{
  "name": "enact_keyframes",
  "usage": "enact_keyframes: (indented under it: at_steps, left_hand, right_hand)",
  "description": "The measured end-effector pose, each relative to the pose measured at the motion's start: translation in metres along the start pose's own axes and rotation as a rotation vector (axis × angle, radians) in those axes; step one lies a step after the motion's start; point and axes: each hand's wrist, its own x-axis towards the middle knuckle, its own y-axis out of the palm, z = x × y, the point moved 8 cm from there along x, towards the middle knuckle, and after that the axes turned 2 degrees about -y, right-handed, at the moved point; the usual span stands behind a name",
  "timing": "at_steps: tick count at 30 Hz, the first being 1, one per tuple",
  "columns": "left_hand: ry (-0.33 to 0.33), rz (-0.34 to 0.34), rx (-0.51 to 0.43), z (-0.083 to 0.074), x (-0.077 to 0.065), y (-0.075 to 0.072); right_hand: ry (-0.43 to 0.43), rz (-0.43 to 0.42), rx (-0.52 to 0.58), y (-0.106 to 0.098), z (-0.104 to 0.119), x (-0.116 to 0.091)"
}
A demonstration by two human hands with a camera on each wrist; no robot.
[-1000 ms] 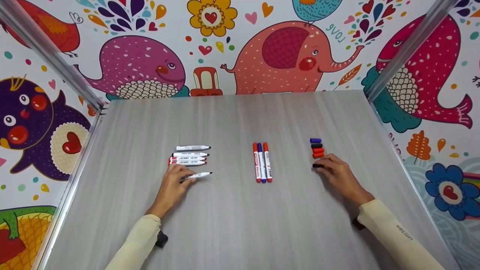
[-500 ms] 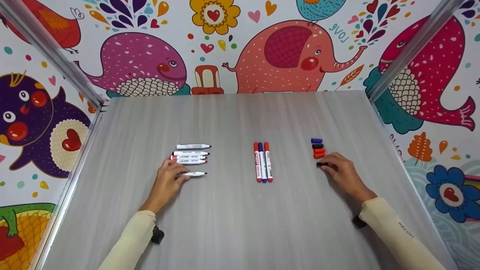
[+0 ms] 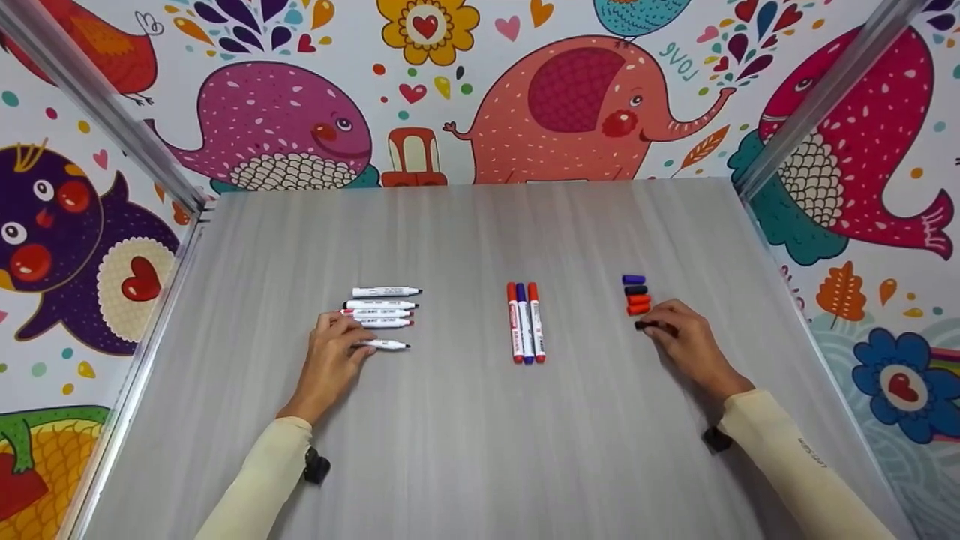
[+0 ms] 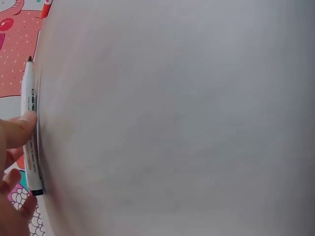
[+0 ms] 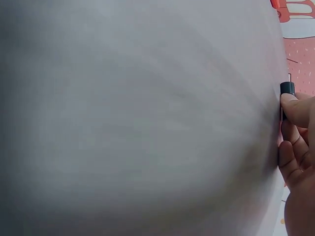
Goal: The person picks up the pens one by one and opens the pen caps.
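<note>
My left hand (image 3: 334, 364) pinches an uncapped white marker (image 3: 390, 345) with a black tip, low over the table. In the left wrist view the thumb lies along the marker's (image 4: 29, 98) printed barrel, its black end at the bottom. Just beyond it several uncapped white markers (image 3: 386, 323) lie in a row, tips to the right. At the right, my right hand (image 3: 694, 345) pinches a black marker cap (image 3: 646, 325) between thumb and fingertips; the right wrist view shows that cap (image 5: 287, 88) upright at the thumb tip. Above this hand lie orange-red caps (image 3: 638, 304), a black cap (image 3: 635, 289) and a blue cap (image 3: 634, 279).
Midway between the hands lie three capped markers side by side: a red one (image 3: 515, 322), a blue one (image 3: 525, 322) and another red one (image 3: 537, 322). The grey wood-grain table (image 3: 465, 450) meets printed cartoon walls (image 3: 570, 112) at the back and sides.
The left hand has drawn the marker a little to the left, toward the row's near end. My right hand has shifted slightly right with the black cap. The head view has tilted slightly.
</note>
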Motion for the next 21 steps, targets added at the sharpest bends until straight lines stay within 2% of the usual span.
enact_keyframes:
  at_steps: [8,15,21]
  left_hand:
    - [0.044,-0.034,0.022,-0.001,0.003,0.001]
    - [0.021,-0.04,0.018,0.004,0.003,0.0]
    - [0.004,-0.044,-0.011,0.009,0.006,0.0]
  right_hand:
    - [-0.031,-0.017,-0.037,0.003,0.001,0.003]
    - [0.012,0.004,-0.015,0.008,0.001,0.007]
    - [0.026,-0.03,-0.011,0.006,-0.001,0.007]
